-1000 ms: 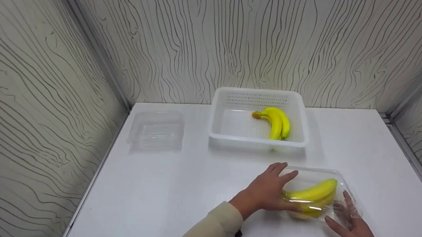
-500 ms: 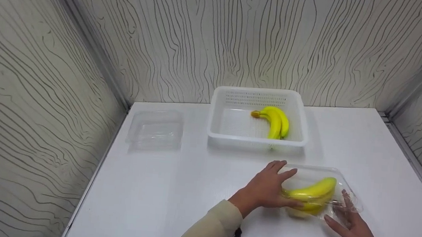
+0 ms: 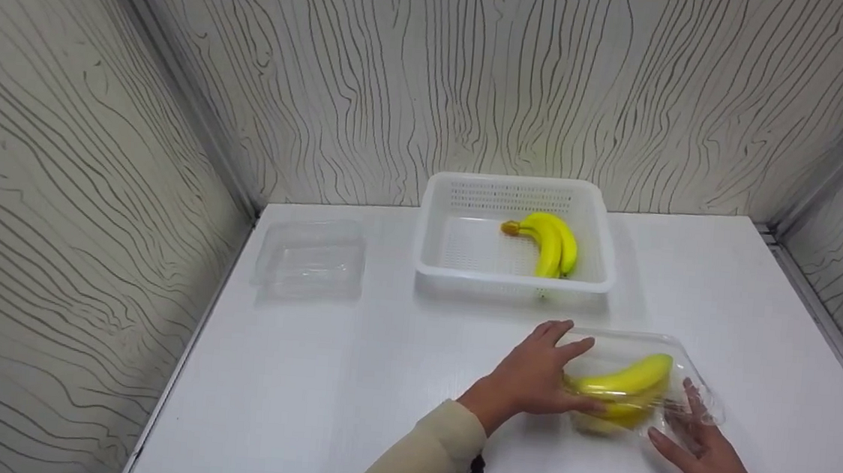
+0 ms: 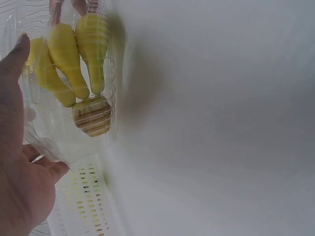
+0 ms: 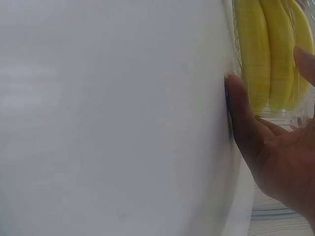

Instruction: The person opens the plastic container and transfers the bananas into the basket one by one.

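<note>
Near the front edge of the white desk [image 3: 350, 381], toward its right side, lies a clear plastic clamshell box [image 3: 689, 378] with a bunch of yellow bananas [image 3: 628, 380] inside. The right hand [image 3: 712, 462], nearest the front edge, has its fingers spread and straight, fingertips touching the box's right end. The left hand [image 3: 534, 377], in a cream sleeve [image 3: 419, 462], lies flat over the box's left end with fingers extended, pressing on it rather than gripping. Farther back, against the rear edge at the middle, stands a white perforated basket [image 3: 441, 230] holding a second bunch of bananas [image 3: 552, 243]. At the rear left corner rests an empty clear plastic box [image 3: 311, 258], well apart from both hands.
</note>
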Available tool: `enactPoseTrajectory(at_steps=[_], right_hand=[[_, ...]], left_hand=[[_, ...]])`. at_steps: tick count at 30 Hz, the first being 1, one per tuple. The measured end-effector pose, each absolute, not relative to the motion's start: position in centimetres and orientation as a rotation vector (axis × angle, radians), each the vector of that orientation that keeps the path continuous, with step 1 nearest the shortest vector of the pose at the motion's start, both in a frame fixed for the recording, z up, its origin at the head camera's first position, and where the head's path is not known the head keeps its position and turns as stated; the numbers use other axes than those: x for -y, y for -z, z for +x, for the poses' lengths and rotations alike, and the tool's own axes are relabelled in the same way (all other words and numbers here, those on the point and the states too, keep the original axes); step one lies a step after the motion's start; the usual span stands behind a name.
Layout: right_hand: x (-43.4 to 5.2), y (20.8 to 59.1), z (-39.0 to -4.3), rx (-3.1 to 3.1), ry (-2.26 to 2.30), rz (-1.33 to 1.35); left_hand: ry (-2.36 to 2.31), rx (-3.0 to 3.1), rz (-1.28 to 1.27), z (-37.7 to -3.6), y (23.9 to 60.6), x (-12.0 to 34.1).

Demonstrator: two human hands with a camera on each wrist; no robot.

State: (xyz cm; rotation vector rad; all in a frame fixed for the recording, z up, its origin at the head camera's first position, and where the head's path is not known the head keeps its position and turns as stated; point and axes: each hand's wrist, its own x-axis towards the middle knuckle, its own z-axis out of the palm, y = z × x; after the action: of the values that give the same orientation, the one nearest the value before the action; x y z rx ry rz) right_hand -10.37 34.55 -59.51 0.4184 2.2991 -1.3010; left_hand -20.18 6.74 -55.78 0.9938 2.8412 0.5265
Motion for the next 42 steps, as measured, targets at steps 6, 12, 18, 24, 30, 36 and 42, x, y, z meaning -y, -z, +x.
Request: enactPoseTrajectory(at_steps=[6,12,18,24,30,36,42], right_hand=[[-34.3,59.5,-10.3,-2.343,1.283,0.418],[-34.2,59.3,-10.4,-2.337,1.278,0.429],[-34.2,59.3,-10.4,-2.342,1.271,0.428],[-34.3,59.1,-10.3,-2.35,1.32,0.391],[-34.3,59.1,-10.2,-2.357,1.321,0.38],[-34.3,59.2,-10.2,-2.368,1.305,0.384],[-34.2,59.1,-10.2,-2.366,1.317,0.373]], left_hand=[[-0.492,-2.845,0.996,-20.3,55.9,-6.9],[-0.458,-2.829,0.997,-20.4,55.5,-6.8],[-0.428,-2.844,1.066,-20.4,55.1,-6.7],[-0.406,-2.875,1.075,-20.6,55.3,-6.8],[-0.408,-2.866,1.053,-20.8,55.2,-7.0],[-0.46,-2.832,1.029,-21.1,55.0,-7.0],[-0.466,-2.809,1.03,-21.2,54.6,-7.0]])
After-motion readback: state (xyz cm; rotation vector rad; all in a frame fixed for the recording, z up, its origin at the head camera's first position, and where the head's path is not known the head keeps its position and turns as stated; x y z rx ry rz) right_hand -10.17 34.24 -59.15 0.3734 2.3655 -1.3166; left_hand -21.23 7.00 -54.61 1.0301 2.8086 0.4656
